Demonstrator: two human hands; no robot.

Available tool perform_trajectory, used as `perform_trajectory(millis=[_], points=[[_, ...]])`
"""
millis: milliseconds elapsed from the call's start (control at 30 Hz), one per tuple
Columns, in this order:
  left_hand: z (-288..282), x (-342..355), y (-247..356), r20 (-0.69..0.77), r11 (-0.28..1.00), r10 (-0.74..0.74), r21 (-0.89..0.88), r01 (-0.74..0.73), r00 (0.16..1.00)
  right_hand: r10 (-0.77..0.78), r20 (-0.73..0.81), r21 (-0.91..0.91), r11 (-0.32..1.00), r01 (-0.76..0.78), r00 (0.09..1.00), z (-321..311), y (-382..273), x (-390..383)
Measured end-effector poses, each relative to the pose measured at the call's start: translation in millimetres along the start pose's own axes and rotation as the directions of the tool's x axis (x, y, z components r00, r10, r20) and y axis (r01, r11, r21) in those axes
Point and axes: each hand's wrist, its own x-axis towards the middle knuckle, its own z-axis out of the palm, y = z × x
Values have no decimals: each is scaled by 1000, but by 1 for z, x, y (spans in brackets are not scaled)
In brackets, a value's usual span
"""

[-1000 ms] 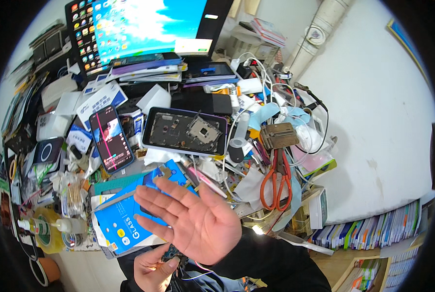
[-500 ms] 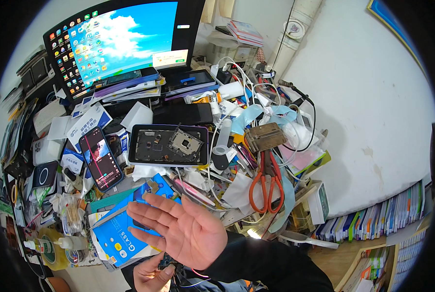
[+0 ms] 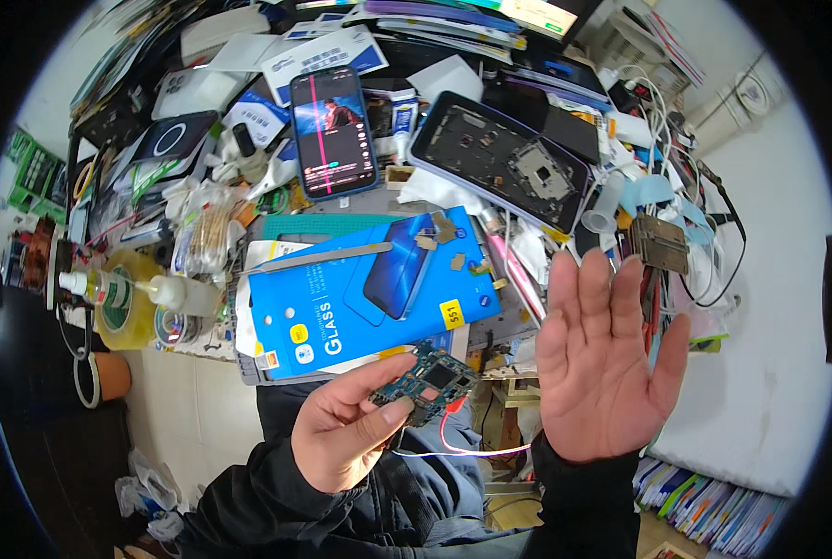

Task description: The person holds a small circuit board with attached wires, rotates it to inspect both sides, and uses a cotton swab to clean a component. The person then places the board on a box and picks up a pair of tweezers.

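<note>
Currently: left hand (image 3: 346,430) pinches circuit board (image 3: 428,380); right hand (image 3: 607,359) spread flat, palm up, beside blue box (image 3: 369,293).

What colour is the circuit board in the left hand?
Blue-green, with dark chips; the head view shows the circuit board in the left hand.

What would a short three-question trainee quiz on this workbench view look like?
1. True or false: the right hand is closed around a tool.
2. What does the left hand hold? A) scissors B) a small circuit board C) a bottle
3. Fill in: the lit phone lies ____ the blue flat package in the picture.

Key: 1 false, the palm is open and empty. 2 B, pinched between thumb and fingers, with thin wires trailing from it. 3 above, farther from the person.
</note>
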Motion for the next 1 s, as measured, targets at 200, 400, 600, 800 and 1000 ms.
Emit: perform_trajectory(millis=[200,400,600,800,1000], points=[[6,2,7,84,999,24,-47,-21,996,142,-285,-756,575,-313,948,6,18,-11],[10,-1,9,99,1000,-31,0,31,995,377,-388,-679,501,-537,841,21,25,-4],[8,-2,9,85,999,-34,14,33,996,441,-451,-382,690,-615,776,17,33,0],[6,-3,8,53,995,0,103,-5,999,308,-306,-813,408,-416,901,17,34,-2],[3,-1,11,94,974,80,204,-98,992,306,-267,-810,442,-385,914,17,37,0]])
